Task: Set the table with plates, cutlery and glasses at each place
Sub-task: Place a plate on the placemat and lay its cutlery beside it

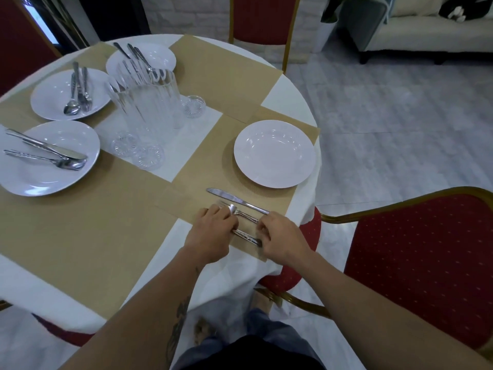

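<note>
Held at both ends, utensil (246,236): head end within curled left hand (213,231), handle tip pinched by right hand (280,236), long axis parallel to spoon (234,209) and knife (237,201), both between grip and plate (240,161).

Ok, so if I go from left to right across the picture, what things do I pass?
near-left plate with a knife on it → tall glasses → left hand gripping cutlery → right hand pinching the same cutlery → red chair. The empty plate overlaps the hands, so it is left out.
</note>
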A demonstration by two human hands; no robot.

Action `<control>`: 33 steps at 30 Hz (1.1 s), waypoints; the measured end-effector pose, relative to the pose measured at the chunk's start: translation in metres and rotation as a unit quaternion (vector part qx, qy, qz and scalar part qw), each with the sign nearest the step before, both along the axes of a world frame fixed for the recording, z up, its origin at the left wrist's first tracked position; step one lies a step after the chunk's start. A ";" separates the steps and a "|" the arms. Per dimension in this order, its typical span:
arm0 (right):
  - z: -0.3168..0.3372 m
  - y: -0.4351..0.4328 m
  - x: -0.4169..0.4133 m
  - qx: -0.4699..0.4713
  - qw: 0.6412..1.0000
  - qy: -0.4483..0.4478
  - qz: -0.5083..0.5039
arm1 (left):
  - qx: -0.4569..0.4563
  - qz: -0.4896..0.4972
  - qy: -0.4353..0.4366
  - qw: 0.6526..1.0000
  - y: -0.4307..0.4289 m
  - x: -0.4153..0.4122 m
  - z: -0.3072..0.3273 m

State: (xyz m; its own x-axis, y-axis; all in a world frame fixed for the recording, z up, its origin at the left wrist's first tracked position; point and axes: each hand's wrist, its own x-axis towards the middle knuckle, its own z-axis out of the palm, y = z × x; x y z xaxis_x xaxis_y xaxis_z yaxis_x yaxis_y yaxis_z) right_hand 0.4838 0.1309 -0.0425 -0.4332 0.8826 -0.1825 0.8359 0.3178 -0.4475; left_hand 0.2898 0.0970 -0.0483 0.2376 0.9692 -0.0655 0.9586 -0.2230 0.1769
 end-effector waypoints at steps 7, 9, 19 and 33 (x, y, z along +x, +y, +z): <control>-0.003 -0.022 -0.007 -0.012 0.998 -0.057 -0.015 | -0.015 0.006 -0.027 1.000 -0.004 0.015 -0.003; -0.003 -0.024 -0.006 -0.017 0.997 -0.062 -0.031 | -0.007 0.008 -0.035 0.999 -0.005 0.017 -0.005; 0.007 -0.016 0.008 -0.037 0.989 0.012 -0.146 | 0.033 0.078 -0.134 0.987 -0.004 0.003 -0.005; 0.029 0.097 0.024 -0.297 0.700 0.402 -0.510 | 0.001 0.386 -0.330 0.861 0.005 -0.031 -0.005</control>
